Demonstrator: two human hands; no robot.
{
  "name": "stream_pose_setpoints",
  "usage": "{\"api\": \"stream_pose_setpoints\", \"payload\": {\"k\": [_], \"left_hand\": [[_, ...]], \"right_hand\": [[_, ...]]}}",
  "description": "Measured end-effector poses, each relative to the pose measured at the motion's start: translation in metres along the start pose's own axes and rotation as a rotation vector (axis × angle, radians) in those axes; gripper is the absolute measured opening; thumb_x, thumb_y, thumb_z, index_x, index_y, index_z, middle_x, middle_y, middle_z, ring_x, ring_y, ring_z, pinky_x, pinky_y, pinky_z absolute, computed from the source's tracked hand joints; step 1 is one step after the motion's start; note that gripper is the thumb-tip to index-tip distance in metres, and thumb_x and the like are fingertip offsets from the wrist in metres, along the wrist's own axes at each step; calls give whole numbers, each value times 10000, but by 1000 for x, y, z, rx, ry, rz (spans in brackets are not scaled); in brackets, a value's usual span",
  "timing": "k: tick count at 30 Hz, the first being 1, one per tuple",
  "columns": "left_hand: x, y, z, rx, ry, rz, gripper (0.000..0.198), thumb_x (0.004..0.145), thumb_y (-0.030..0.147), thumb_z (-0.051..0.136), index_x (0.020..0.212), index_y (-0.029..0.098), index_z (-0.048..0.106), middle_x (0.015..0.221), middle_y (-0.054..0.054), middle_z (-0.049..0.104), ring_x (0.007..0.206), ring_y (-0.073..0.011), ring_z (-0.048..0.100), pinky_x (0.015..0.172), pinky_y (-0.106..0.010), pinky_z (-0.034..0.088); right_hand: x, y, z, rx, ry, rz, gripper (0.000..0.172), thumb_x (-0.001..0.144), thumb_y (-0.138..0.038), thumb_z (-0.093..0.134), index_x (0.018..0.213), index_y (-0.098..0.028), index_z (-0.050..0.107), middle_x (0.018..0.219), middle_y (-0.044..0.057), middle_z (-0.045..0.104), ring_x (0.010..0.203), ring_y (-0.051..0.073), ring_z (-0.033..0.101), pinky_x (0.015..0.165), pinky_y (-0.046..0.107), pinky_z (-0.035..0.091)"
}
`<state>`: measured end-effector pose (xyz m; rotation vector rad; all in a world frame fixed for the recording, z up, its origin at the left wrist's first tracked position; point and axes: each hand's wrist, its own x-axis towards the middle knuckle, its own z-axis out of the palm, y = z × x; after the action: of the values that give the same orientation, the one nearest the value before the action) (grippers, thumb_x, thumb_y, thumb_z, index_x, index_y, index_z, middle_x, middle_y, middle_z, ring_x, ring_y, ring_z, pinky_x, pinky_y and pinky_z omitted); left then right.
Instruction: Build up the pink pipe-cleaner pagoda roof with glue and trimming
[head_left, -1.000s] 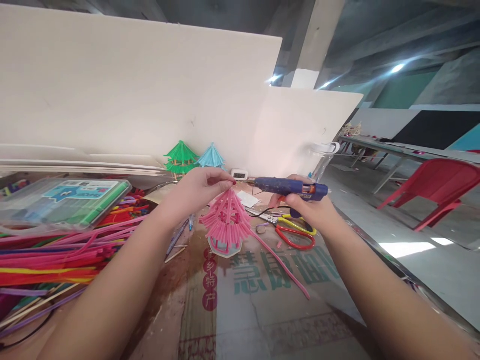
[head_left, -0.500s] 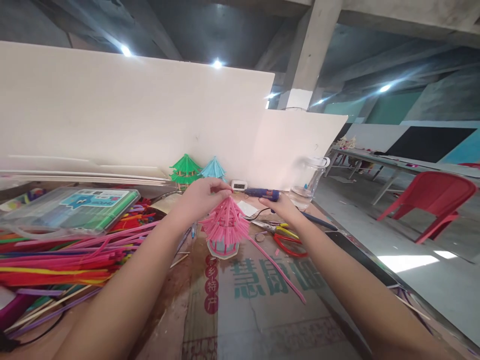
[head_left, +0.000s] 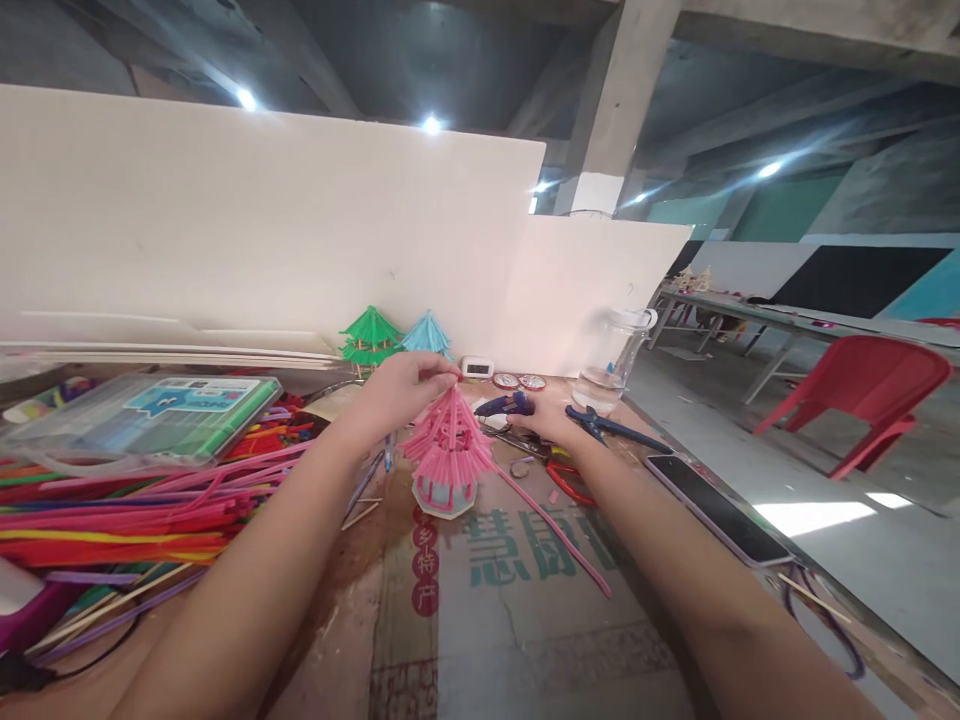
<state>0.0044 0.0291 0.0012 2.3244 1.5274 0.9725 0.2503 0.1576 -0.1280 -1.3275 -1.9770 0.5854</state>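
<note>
A small pink pavilion [head_left: 450,445] with a two-tier roof of pipe-cleaner strips stands upright on a pale base. My left hand [head_left: 409,390] pinches its peak from the left, fingers closed. To the right, my right hand [head_left: 546,418] is closed round a dark blue hot glue gun [head_left: 506,403], low over the tabletop with its nozzle pointing left; the grip is partly hidden. A pink pipe cleaner [head_left: 559,530] trails from beside the pavilion toward the front right. Red-handled scissors [head_left: 570,482] lie partly behind my right forearm.
Bundles of coloured pipe cleaners [head_left: 135,510] and a clear plastic case [head_left: 142,420] fill the left side. Green [head_left: 371,335] and blue [head_left: 427,332] pavilions stand behind. Pliers [head_left: 619,428], a phone [head_left: 716,508] and a water jug [head_left: 611,360] line the right edge.
My right hand has brought the glue gun down and to the left, nearer the pavilion, uncovering two small round tins and the pliers. My left hand stays at the peak.
</note>
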Motion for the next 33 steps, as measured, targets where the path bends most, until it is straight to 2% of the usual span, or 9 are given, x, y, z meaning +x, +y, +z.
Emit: {"api": "stream_pose_setpoints", "payload": {"k": [3, 7, 10, 14, 20, 24, 26, 29, 33], "left_hand": [[0, 1, -1, -24, -15, 11, 322, 816, 395, 491, 921, 173, 699, 920, -40, 723, 868, -211, 635, 732, -280, 460], [-2, 4, -3, -11, -21, 12, 312, 810, 378, 499, 933, 181, 707, 936, -38, 725, 881, -212, 638, 738, -278, 461], [-2, 6, -3, -2, -7, 7, 294, 798, 366, 506, 916, 191, 711, 915, -25, 729, 849, -201, 642, 748, -272, 465], [-2, 7, -3, -1, 3, 2, 300, 792, 381, 508, 906, 192, 710, 886, -19, 727, 810, -192, 641, 741, -267, 468], [-3, 5, -4, 12, -25, -2, 308, 805, 378, 494, 922, 191, 709, 911, -29, 724, 858, -208, 639, 725, -274, 459], [-3, 5, -4, 16, -15, -7, 300, 804, 379, 500, 912, 195, 710, 903, -25, 724, 849, -207, 638, 726, -274, 460], [-2, 5, -3, 6, -9, -3, 297, 801, 380, 505, 909, 196, 711, 897, -22, 725, 847, -204, 637, 736, -272, 464], [0, 4, -2, -10, 20, 0, 293, 798, 374, 513, 918, 195, 712, 906, -24, 726, 855, -203, 635, 745, -270, 469], [1, 3, 3, -31, 79, -39, 296, 801, 371, 518, 920, 180, 711, 886, -31, 725, 798, -196, 633, 719, -271, 470]], "right_hand": [[-11, 4, -13, -66, 131, 24, 432, 726, -283, 678, 1109, -136, 542, 983, 103, 637, 902, 247, 607, 828, 419, 478], [-35, 2, -31, -129, 269, -42, 465, 789, -322, 569, 1199, -131, 460, 1126, 169, 566, 1055, 284, 548, 919, 468, 424], [-52, -3, -33, -158, 210, -134, 479, 787, -289, 569, 1234, -164, 453, 1202, 157, 552, 1110, 273, 534, 957, 456, 415], [-60, -6, -25, -199, 2, -229, 550, 715, -61, 514, 1244, -214, 510, 1267, 96, 573, 1157, 233, 539, 1000, 410, 412], [-41, -11, -20, -269, -178, -324, 599, 631, 43, 464, 1156, -194, 629, 1286, 84, 579, 1240, 238, 478, 1072, 398, 339], [-30, -11, -13, -292, -260, -313, 587, 654, -1, 529, 1202, -193, 614, 1213, 107, 622, 1115, 260, 564, 964, 390, 429], [-28, -10, -9, -296, -271, -292, 557, 661, -18, 562, 1188, -186, 622, 1171, 114, 643, 1072, 274, 582, 925, 391, 445], [-27, -10, -3, -283, -231, -266, 460, 691, -26, 579, 1121, -175, 651, 1144, 111, 655, 1098, 272, 560, 957, 384, 411], [-23, -4, 0, -240, -112, -182, 298, 871, -169, 502, 1150, -163, 606, 1166, 113, 639, 1086, 237, 562, 946, 369, 423]]}}
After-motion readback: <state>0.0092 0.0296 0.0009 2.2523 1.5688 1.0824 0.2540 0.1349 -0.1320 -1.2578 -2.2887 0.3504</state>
